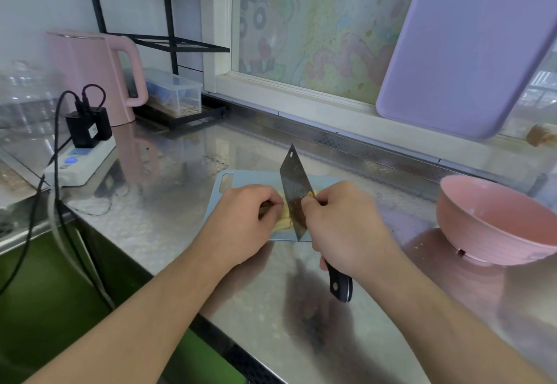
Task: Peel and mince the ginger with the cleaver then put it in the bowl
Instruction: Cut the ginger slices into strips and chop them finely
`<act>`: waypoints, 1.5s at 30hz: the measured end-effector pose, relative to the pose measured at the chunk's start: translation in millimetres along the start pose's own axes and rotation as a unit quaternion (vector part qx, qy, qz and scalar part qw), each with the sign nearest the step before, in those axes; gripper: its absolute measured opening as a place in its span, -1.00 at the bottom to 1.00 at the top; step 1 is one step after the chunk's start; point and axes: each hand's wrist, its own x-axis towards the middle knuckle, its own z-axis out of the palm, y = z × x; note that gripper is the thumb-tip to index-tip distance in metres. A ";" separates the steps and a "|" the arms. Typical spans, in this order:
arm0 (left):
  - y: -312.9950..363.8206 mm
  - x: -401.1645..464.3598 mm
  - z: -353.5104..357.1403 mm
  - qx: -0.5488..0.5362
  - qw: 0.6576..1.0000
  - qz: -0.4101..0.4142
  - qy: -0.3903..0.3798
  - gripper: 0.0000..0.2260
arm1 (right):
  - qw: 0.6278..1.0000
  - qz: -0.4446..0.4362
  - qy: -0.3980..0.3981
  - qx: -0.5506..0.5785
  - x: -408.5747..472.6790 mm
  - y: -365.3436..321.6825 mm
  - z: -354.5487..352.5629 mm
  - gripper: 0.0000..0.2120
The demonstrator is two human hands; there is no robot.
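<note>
Two bare forearms of ours reach up from the bottom of the frame across one steel counter (168,178). At the upper right leans one lavender board (464,52). At the upper left stands one pink kettle (90,73), with one white power strip (81,163) below it. At the right edge sits one pink bowl (494,223), well apart from the cutting.

At centre frame lies one pale blue cutting board (241,180). Our right hand (346,226) is clamped shut around the black handle of the one cleaver (294,190), thumb and forefinger pinching the blade, which stands on edge over the board. Our left hand (241,223) is curled, fingertips pressed together on the ginger (284,217), a pale yellow piece on the board just left of the blade and touching it.
</note>
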 end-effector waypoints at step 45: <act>-2.8 0.7 -0.8 0.003 1.000 -0.008 0.008 -0.79 | 0.996 -0.019 -0.024 -0.079 3.6 -0.7 11.4 -0.75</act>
